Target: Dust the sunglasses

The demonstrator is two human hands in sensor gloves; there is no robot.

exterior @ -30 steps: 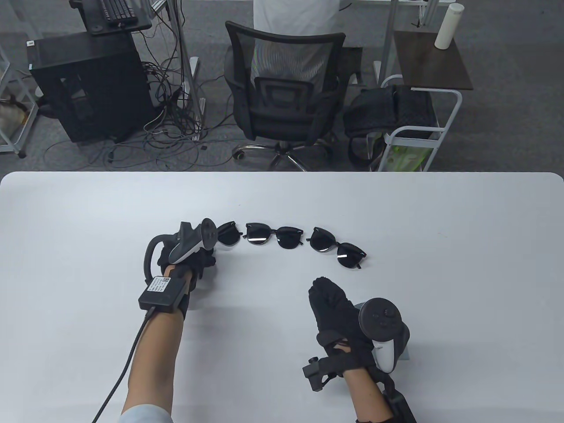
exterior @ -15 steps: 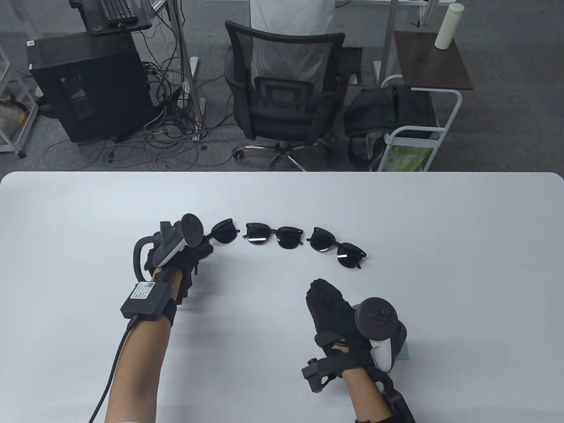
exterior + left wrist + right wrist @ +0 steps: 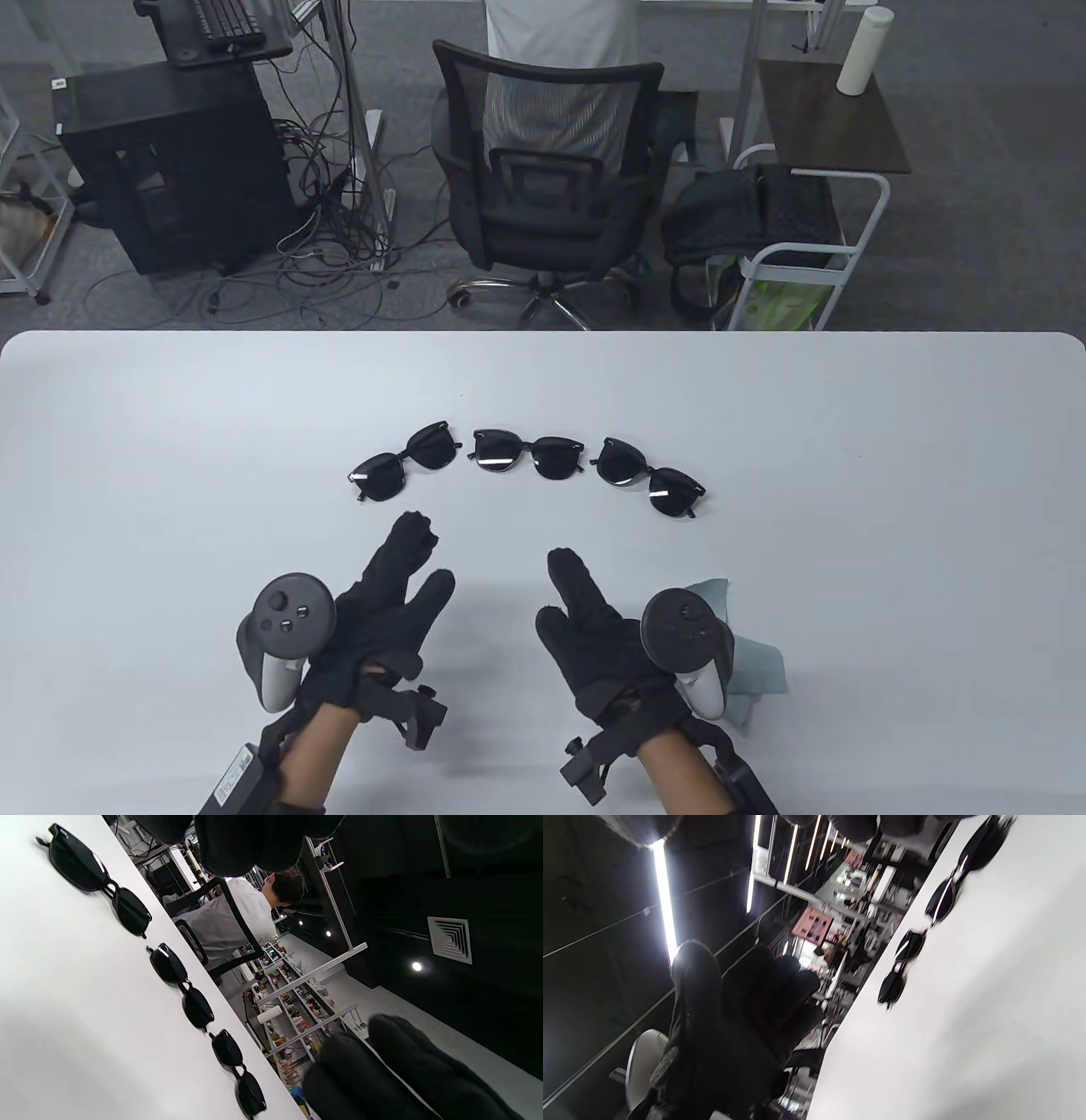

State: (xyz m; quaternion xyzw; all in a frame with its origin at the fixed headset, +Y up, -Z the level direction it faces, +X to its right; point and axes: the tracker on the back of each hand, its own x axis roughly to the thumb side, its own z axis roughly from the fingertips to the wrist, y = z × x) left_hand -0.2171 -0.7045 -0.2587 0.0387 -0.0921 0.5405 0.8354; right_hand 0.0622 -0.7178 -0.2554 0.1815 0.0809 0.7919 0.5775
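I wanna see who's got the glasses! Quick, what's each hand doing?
Left hand: open, fingers spread, holding nothing.
Right hand: open, holding nothing; the pale grey-blue cloth lies beside it on the table.

Beyond the white table there's a black mesh office chair with someone in a white shirt sitting in it. Left of the chair sits a black PC tower and tangled cables; right of it, a white cart and a white bottle.
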